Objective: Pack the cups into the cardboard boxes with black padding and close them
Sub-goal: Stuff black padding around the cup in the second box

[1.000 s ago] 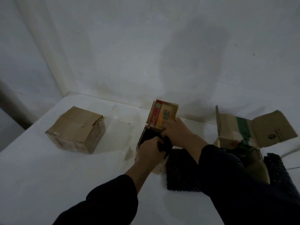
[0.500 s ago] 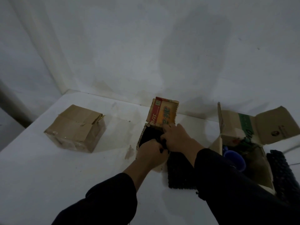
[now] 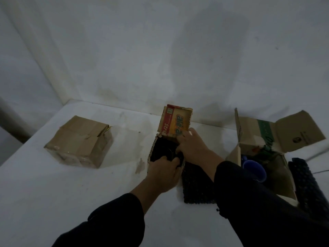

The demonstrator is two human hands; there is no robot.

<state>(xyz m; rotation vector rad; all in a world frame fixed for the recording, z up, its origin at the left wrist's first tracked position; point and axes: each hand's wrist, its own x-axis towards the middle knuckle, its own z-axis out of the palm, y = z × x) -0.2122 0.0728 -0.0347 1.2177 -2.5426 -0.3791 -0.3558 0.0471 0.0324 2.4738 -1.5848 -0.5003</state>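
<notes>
Over the middle box point(image 3: 175, 122), the left hand point(image 3: 163, 172) curls its fingers round the black padding point(image 3: 161, 151) inside. The right hand point(image 3: 191, 145) dips its fingers in alongside, tips hidden, so I cannot tell its grip. Right of that box a blue cup point(image 3: 253, 169) sits in an open box point(image 3: 263, 138); left of it stands a closed box point(image 3: 80, 141).

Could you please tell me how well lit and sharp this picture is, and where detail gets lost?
Head view: dim, bluish and soft throughout; the black padding in the printed open cardboard box merges into one dark mass where the left hand curls into it, beside the right hand; the blue cup at right is barely lit; a broad soft shadow lies on the white wall.
</notes>
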